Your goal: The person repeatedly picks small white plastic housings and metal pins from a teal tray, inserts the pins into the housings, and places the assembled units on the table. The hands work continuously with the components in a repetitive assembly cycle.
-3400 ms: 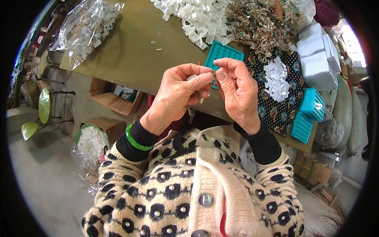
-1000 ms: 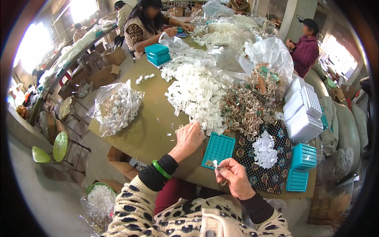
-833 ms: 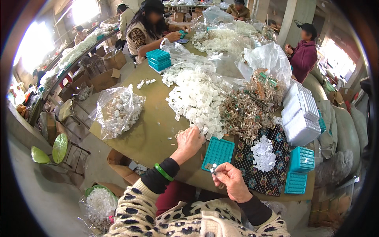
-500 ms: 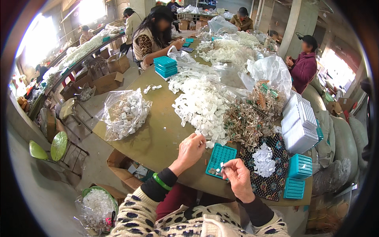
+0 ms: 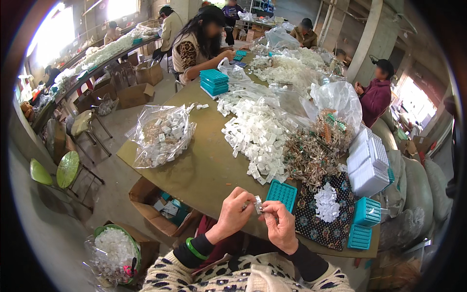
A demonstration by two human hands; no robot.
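Note:
My left hand (image 5: 232, 215) and my right hand (image 5: 280, 227) meet above the table's near edge. Between their fingertips is a small whitish, clear plastic piece (image 5: 258, 204), pinched from both sides. Any smaller part in my right fingertips is hidden. Just beyond my right hand lies a teal tray (image 5: 282, 191) with rows of small pockets. Ahead spreads a heap of white plastic pieces (image 5: 258, 131), with a tangled pile of brownish metal strips (image 5: 314, 151) beside it. Small white flat pieces (image 5: 327, 202) rest on a dark patterned cloth (image 5: 307, 221).
A clear bag of pieces (image 5: 165, 134) sits on the left of the table. Stacked teal trays (image 5: 214, 82) stand farther back; white trays (image 5: 368, 158) and more teal trays (image 5: 367, 211) line the right. A cardboard box (image 5: 146, 197) is below left. Several people work around.
My left hand has left the white heap with a plastic piece and come back toward me. My right hand has moved left from over the teal tray to meet it. The view has shifted slightly.

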